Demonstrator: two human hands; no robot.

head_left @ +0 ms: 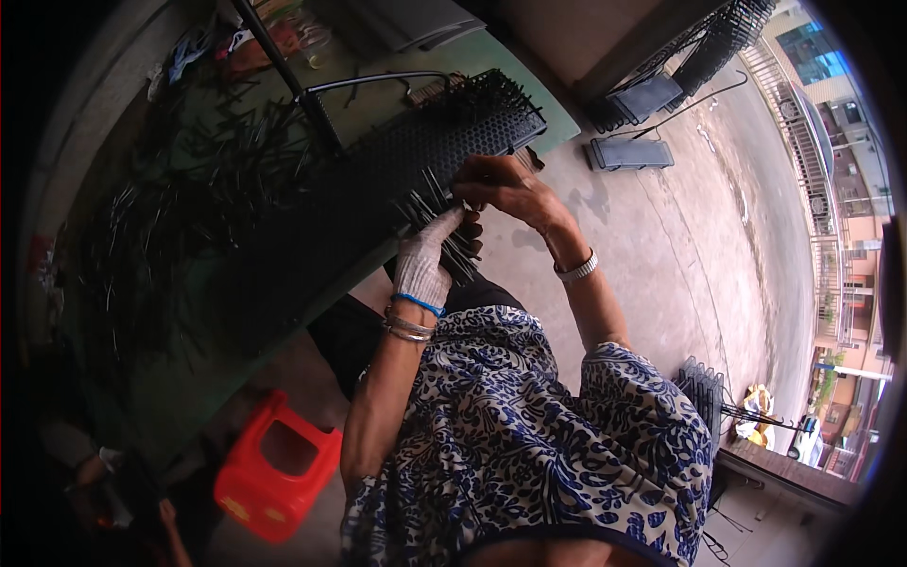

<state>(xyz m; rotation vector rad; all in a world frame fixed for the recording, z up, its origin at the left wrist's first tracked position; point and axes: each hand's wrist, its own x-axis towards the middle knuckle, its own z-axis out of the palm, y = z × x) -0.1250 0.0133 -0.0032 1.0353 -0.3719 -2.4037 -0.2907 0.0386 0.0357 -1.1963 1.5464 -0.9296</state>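
Note:
My left hand (423, 260), in a white knit glove with a blue cuff edge, is closed around a bundle of thin black rods (431, 197). The rods stick out above and below the fist. Just to the right, my bare right hand (512, 192) has its fingers pinched together by the rods' upper part; what lies between the fingertips is hidden. Beyond both hands lies a long black panel (453, 140) with a honeycomb-like pattern, slanting across the green table (559, 121). Black pieces bunch up at its far end.
Loose black strips (198, 208) are heaped on the table's left. A dark metal bar (312, 111) rises beside the panel. A red plastic stool (250, 463) stands lower left, near another person's hand (92, 469). Black racks (631, 154) rest on the floor at right.

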